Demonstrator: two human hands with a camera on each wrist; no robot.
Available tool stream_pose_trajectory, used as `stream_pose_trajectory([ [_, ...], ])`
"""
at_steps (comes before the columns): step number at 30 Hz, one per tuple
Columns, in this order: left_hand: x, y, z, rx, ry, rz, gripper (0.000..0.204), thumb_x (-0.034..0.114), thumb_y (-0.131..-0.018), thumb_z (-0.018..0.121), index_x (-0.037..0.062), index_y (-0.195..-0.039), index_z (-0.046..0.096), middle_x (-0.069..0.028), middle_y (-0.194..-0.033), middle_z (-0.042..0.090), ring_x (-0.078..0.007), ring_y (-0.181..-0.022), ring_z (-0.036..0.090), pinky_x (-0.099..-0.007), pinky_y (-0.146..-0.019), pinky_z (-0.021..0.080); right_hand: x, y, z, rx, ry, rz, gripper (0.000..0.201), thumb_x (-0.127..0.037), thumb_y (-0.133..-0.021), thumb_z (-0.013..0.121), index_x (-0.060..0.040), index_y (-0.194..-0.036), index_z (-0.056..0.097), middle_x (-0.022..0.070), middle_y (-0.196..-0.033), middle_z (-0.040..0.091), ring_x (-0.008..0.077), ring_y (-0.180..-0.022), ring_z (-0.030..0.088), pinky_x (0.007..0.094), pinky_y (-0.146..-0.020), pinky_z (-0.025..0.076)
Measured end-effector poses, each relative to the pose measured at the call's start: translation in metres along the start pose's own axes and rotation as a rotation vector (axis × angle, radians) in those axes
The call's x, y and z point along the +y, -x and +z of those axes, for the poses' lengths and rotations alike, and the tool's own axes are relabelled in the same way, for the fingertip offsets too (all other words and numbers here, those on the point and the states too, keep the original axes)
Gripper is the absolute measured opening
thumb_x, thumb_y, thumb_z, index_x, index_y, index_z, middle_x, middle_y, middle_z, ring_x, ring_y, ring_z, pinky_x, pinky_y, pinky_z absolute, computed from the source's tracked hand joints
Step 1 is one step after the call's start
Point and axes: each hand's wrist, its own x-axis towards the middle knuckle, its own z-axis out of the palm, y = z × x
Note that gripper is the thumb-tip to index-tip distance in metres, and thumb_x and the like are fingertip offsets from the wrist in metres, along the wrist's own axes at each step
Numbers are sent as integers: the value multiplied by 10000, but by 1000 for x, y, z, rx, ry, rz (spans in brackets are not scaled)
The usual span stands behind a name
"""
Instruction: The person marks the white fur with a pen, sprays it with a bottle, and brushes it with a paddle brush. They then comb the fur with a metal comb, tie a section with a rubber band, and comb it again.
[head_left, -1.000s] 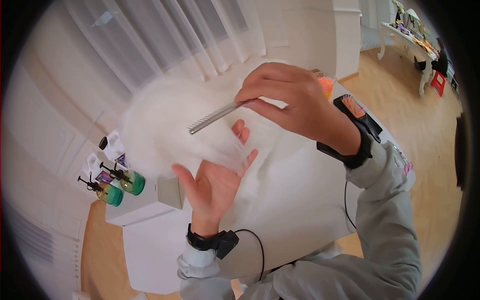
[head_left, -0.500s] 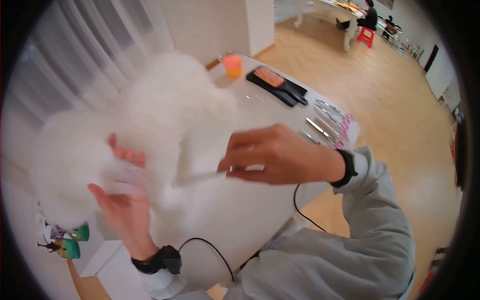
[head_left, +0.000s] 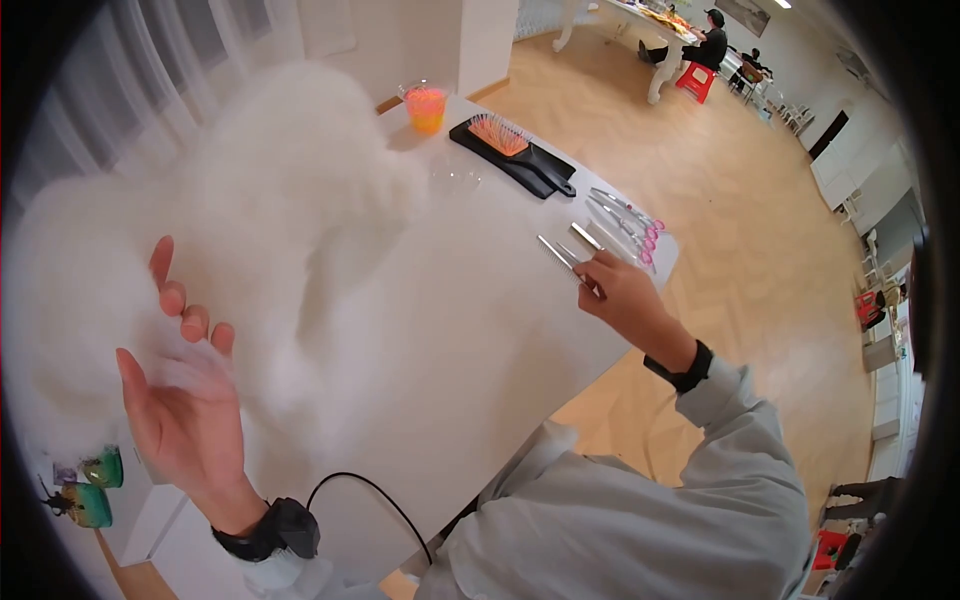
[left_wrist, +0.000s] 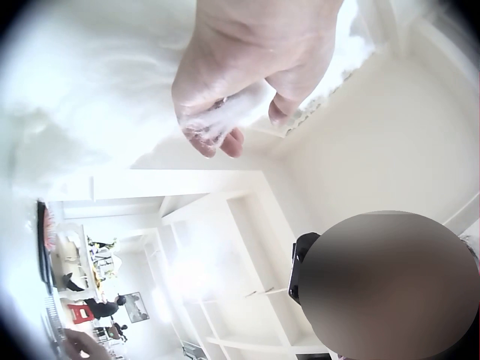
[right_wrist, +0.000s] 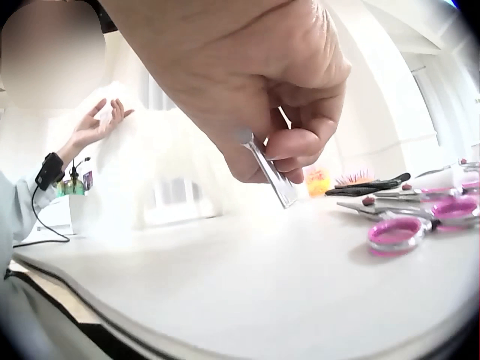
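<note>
My right hand [head_left: 628, 302] pinches a steel comb [head_left: 556, 253] low over the right side of the table, right by the scissors. In the right wrist view, thumb and fingers grip the comb [right_wrist: 271, 174], which slants down close over the tabletop. To the left, a large mass of fluffy white fur [head_left: 285, 150] stands on the table. My left hand [head_left: 195, 430] is at the fur with palm up and fingers spread. A wispy white tuft [head_left: 185, 362] lies across that palm; in the left wrist view the tuft [left_wrist: 232, 112] passes between thumb and fingers.
Several scissors with pink finger rings [head_left: 640, 235] and another metal comb [head_left: 588, 237] lie by the table's right edge. Farther back are a pin brush [head_left: 505, 145] on a black tray and an orange cup [head_left: 426, 108]. Green spray bottles [head_left: 88, 503] stand at lower left. A black cable [head_left: 375, 485] crosses the table.
My right hand has carried the comb away from the fur, rightward to the scissors. The left hand stays palm up under the tuft. The head view has swung to the right.
</note>
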Motion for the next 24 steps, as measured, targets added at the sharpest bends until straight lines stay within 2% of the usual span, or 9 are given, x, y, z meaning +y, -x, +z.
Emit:
stream_pose_trajectory([
  [2, 0, 1, 0, 8, -16, -4, 775, 225, -980, 513, -52, -1500, 10, -105, -1179, 468, -197, -998, 497, -345, -922, 400, 6, 8, 10, 6, 34, -19, 174, -108, -798, 651, -64, -967, 643, 63, -856, 596, 271, -745, 636, 390, -627, 526],
  [4, 2, 1, -1, -35, 80, -29, 774, 145, -986, 506, 7, -1517, -41, -116, -1193, 471, -229, -1039, 491, -408, -1012, 401, 7, 14, 13, 12, 63, -37, 175, -110, -810, 650, -73, -981, 647, 58, -868, 588, 264, -745, 636, 386, -618, 526],
  [10, 0, 2, -2, -24, 79, -28, 766, 196, -1006, 496, 7, -1515, -44, -120, -1203, 470, -226, -1040, 500, -429, -995, 406, 7, 19, 18, -26, 96, -36, 190, -140, -852, 658, -89, -1035, 645, 62, -898, 568, 267, -756, 621, 383, -631, 511],
  [19, -4, -1, -1, -35, 76, -25, 770, 224, -1008, 503, -5, -1512, -33, -118, -1178, 485, -222, -1042, 510, -417, -958, 427, 11, 18, 20, -33, -53, 5, 229, -154, -868, 661, -79, -1084, 638, 95, -948, 573, 291, -817, 613, 389, -695, 503],
  [24, -6, -1, 2, -20, 70, -22, 768, 229, -1007, 505, -10, -1511, -23, -117, -1175, 487, -222, -1027, 516, -413, -946, 440, 8, 18, 15, -102, -122, 63, 253, -157, -884, 650, -64, -1117, 620, 115, -974, 582, 283, -865, 631, 382, -737, 510],
])
